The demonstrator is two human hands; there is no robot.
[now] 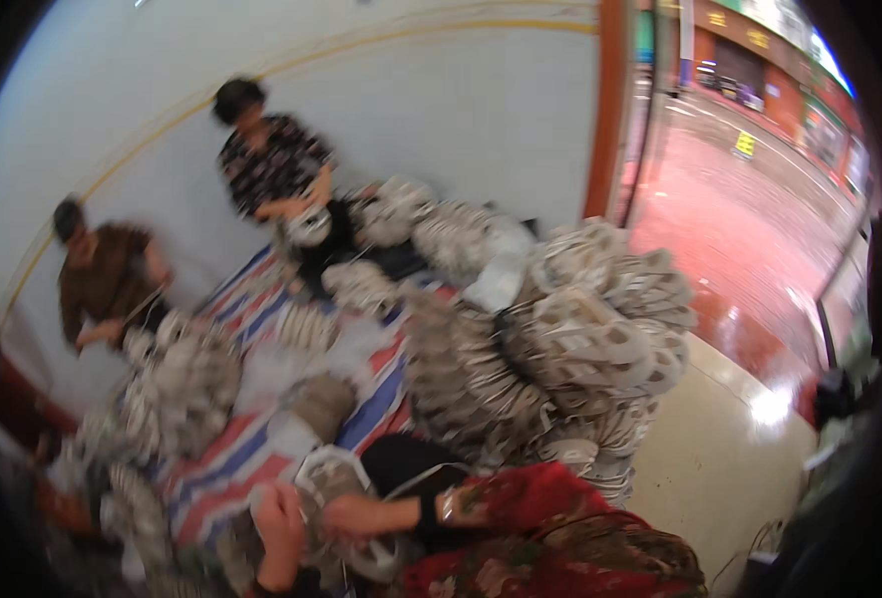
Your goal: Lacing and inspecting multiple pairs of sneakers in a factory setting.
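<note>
A grey and white shoe upper (333,480) lies in front of me near the lower edge, by both my hands. My right hand (359,516), with a band and a bracelet at its wrist, reaches in from the right. Its fingers are closed at the near edge of the upper, though motion blurs them. My left hand (279,520) is raised just left of the upper with its fingers curled in. Something small and pale shows at its fingertips, too blurred to name. Beyond the upper sits a stack of grey-brown uppers (321,402).
Large bundles of beige shoe uppers (585,344) rise at my right. Another heap (186,374) lies left on the striped sheet (226,463). A person in a flowered shirt (276,159) and one in brown (107,279) sit along the wall, handling pieces. A doorway opens onto wet paving (730,209).
</note>
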